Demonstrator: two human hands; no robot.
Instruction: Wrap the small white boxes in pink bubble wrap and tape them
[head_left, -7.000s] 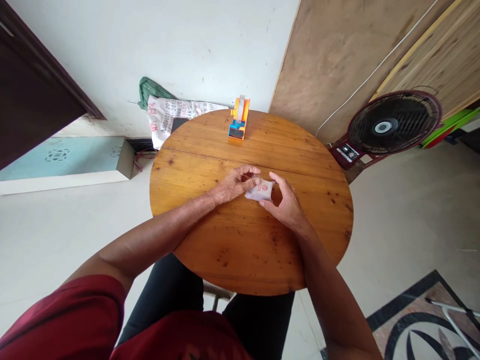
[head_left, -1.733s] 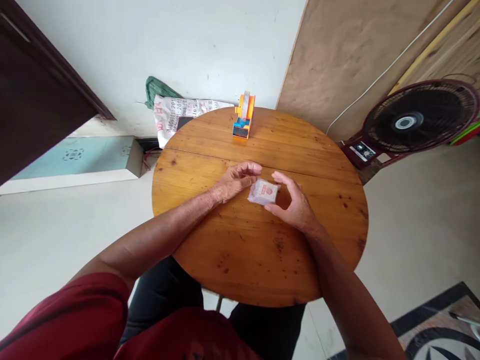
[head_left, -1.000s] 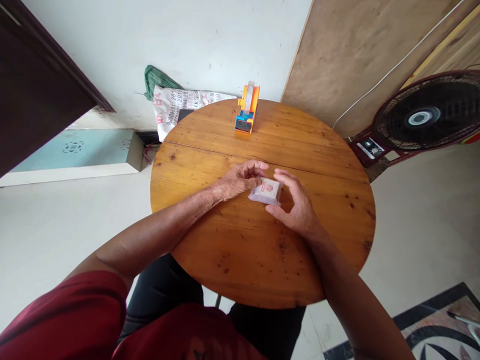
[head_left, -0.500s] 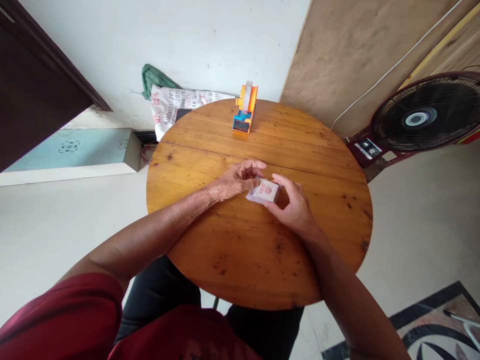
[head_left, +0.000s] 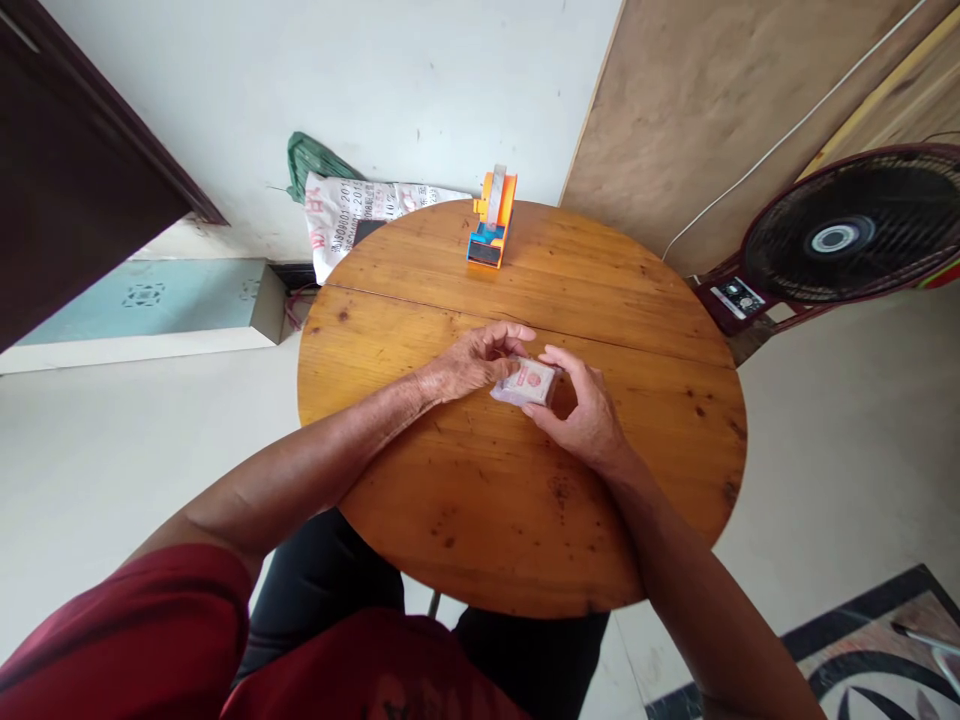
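Observation:
A small white packet with a red mark [head_left: 527, 382] lies at the middle of the round wooden table [head_left: 480, 500]. My left hand [head_left: 472, 362] rests on the tabletop with its fingers curled, its fingertips pinching the packet's left edge. My right hand [head_left: 586, 410] curls round the packet's right side, thumb and fingers gripping it. Both forearms lie over the near half of the table.
An orange and blue plastic gadget [head_left: 490, 220] stands at the table's far edge. Behind the table a printed white sack [head_left: 352, 215] and green cloth [head_left: 311, 160] lean on the wall. A dark floor fan [head_left: 840, 240] stands at the right, by wooden boards.
Both hands have stayed on the packet throughout. In the last second the right hand's fingers have closed in more tightly on it; the view has shifted slightly.

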